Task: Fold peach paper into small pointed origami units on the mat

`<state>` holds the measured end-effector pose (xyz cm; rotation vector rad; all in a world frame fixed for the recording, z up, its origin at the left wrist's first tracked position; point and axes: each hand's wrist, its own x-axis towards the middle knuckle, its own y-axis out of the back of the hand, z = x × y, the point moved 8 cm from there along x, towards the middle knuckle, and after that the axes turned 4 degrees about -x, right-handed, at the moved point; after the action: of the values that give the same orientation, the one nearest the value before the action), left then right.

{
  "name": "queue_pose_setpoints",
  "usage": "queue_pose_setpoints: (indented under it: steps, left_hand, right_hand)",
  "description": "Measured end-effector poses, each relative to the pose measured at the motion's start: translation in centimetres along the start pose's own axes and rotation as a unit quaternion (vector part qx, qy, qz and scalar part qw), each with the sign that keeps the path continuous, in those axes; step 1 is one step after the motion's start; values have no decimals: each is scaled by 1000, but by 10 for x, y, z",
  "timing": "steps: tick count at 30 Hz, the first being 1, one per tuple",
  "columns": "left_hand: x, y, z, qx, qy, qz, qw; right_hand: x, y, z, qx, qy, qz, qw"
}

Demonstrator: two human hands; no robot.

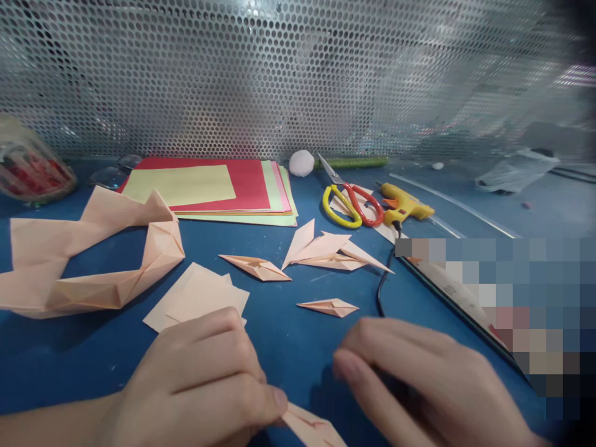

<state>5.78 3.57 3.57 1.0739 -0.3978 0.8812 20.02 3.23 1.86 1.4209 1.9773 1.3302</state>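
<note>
A flat, creased folded strip (317, 427) of peach paper lies at six o'clock in the view, pinched between the left hand's (205, 379) thumb and bent fingers, knuckles up. From the strip, a slim, pointed paper diamond (333, 307) sits at twelve o'clock on the smooth blue table (288, 347). Smooth paper squares (200, 295) overlap at twelve o'clock from the left hand; an angular paper ring (97, 298) stands at ten. The right hand (414, 372) hovers half-curled, palm down, apart from the strip; whether its fingertips meet or hold anything, I cannot tell.
</note>
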Motion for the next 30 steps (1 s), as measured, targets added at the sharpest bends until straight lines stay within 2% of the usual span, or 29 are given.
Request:
queue_pose_setpoints:
  steps: [2, 4, 9, 14, 17, 22, 26, 30]
  left_hand:
    - [0, -1, -4, -11, 18, 0, 1000]
    - [0, -6, -8, -11, 42, -11, 999]
    - [-2, -13, -23, -15, 117, -31, 993]
    - [-3, -11, -25, -25, 138, -50, 989]
    - [-3, -15, -27, 12, 166, -96, 981]
    - [-6, -10, -39, 1, 255, -53, 966]
    - [-4, -12, -37, -37, 240, -53, 969]
    - [-3, -14, -36, -24, 227, -98, 969]
  right_hand:
    - [1, 11, 6, -68, 2, 73, 995]
    - [3, 11, 16, -123, -15, 98, 988]
    - [8, 1, 33, -136, -32, 53, 989]
    - [10, 8, 31, -143, -1, 94, 985]
    - [8, 8, 34, -122, -8, 112, 986]
    - [8, 3, 38, -103, -4, 100, 990]
    - [10, 4, 38, -120, -2, 89, 989]
    - [10, 3, 36, -92, -6, 77, 993]
